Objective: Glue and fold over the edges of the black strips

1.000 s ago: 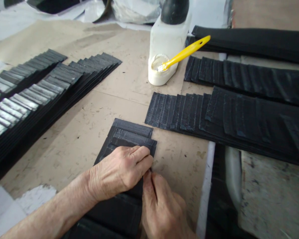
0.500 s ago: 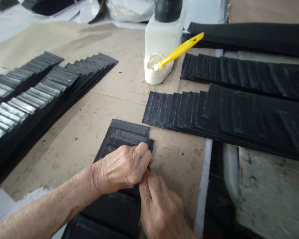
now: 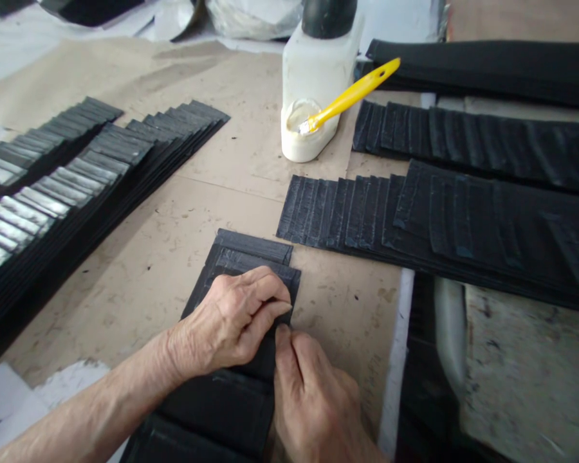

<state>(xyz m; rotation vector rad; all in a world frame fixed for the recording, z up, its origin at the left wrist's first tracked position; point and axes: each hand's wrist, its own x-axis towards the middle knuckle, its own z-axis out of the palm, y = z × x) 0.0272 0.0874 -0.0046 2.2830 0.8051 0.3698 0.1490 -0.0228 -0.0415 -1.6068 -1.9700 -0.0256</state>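
In front of me on the paper-covered table lies a stack of overlapping black panels (image 3: pixel 217 405), their edges stepped. My left hand (image 3: pixel 241 315) is across the stack, its thumb and fingers pinched together at the right edge of a black panel. Just below it, my right hand (image 3: pixel 313 392) is closed too, with thumb and forefinger pinching the same edge. The fingertips of both hands nearly meet there. Above the hands, the far end of the stack shows strips with a dull, streaked surface.
A white plastic container (image 3: pixel 309 83) holds white paste, with a yellow-handled brush (image 3: pixel 357 93) resting in its opening. Fanned black strips (image 3: pixel 77 173) lie at left. More fanned black panels (image 3: pixel 347 212) lie at right, some overhanging the table edge (image 3: pixel 396 360). A stained pale surface (image 3: pixel 531 373) sits lower right.
My left hand has turned slightly, and its pinched fingertips have parted a little from my right hand's. The right fingers stay at the panel edge. The view has shifted slightly.
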